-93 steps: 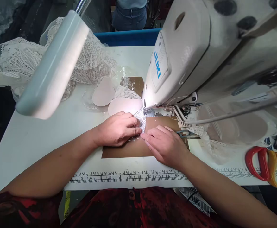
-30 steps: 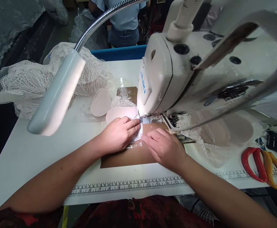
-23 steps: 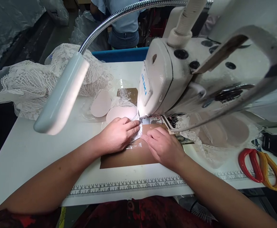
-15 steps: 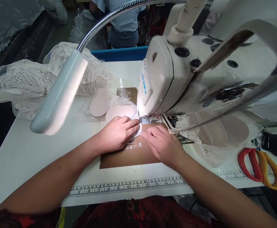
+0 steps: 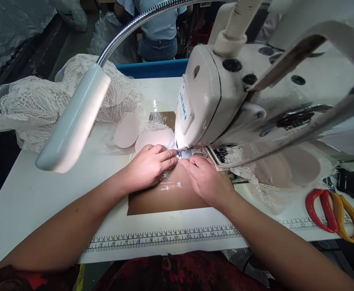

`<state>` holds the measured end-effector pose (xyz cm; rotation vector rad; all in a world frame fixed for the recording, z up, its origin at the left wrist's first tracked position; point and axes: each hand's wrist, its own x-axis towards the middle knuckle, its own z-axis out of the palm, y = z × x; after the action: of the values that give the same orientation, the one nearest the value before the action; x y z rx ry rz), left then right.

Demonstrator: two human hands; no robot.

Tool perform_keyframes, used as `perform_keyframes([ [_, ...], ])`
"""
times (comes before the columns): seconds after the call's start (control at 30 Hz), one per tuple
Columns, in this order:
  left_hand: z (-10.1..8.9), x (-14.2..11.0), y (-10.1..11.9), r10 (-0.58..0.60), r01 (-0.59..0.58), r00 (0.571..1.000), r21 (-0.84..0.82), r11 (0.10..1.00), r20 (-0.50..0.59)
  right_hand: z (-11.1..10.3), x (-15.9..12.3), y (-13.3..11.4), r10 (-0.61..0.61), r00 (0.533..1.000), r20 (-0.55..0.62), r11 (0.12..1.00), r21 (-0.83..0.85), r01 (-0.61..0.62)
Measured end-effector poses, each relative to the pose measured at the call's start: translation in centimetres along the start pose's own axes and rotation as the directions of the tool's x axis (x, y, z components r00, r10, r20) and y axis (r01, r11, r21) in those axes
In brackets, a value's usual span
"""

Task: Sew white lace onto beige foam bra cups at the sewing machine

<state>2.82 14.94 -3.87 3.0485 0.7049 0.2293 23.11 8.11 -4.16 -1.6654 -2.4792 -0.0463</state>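
My left hand [image 5: 151, 166] lies at the left of the needle area, fingers together and pressing the white lace fabric [image 5: 166, 174] down. My right hand [image 5: 205, 177] is closed, thumb and forefinger pinching the fabric's edge just in front of the presser foot [image 5: 179, 154]. The fingertips of both hands nearly meet there. The fabric carries pale padded cups [image 5: 154, 139], which lie behind my left hand. Above stands the white sewing machine head [image 5: 199, 97]. Under my hands is a brown sheet [image 5: 164, 202] with clear tape on it. The stitch point itself is mostly hidden by my fingers.
A lamp [image 5: 73, 121] on a bent metal neck hangs at left over a heap of white lace [image 5: 37, 101]. More lace with cups [image 5: 286, 165] lies right of the machine. Red-and-yellow-handled scissors [image 5: 336, 216] rest far right. A ruler strip [image 5: 164, 238] runs along the front edge.
My right hand has shifted slightly left and forward, closer to my left fingertips. The fabric strip between my hands has moved forward, so less of it shows.
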Motion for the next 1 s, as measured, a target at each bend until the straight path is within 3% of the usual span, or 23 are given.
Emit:
perform_keyframes([
  [0.63, 0.1, 0.2, -0.2, -0.078, 0.08, 0.996, 0.03, 0.996, -0.049, 1.0, -0.7, 0.5, -0.025, 0.99, -0.141, 0.998, 0.056, 0.033],
  [0.83, -1.7, -0.1, 0.2, -0.165, 0.158, 0.983, 0.094, 0.983, 0.075, 1.1, -1.1, 0.9, -0.02, 0.99, -0.137, 0.998, 0.054, 0.028],
  [1.0, -4.2, -0.7, 1.4, -0.142, 0.162, 0.971, -0.089, 0.983, 0.192, 0.9, -1.5, 1.3, -0.026, 0.985, -0.168, 1.0, -0.007, 0.025],
])
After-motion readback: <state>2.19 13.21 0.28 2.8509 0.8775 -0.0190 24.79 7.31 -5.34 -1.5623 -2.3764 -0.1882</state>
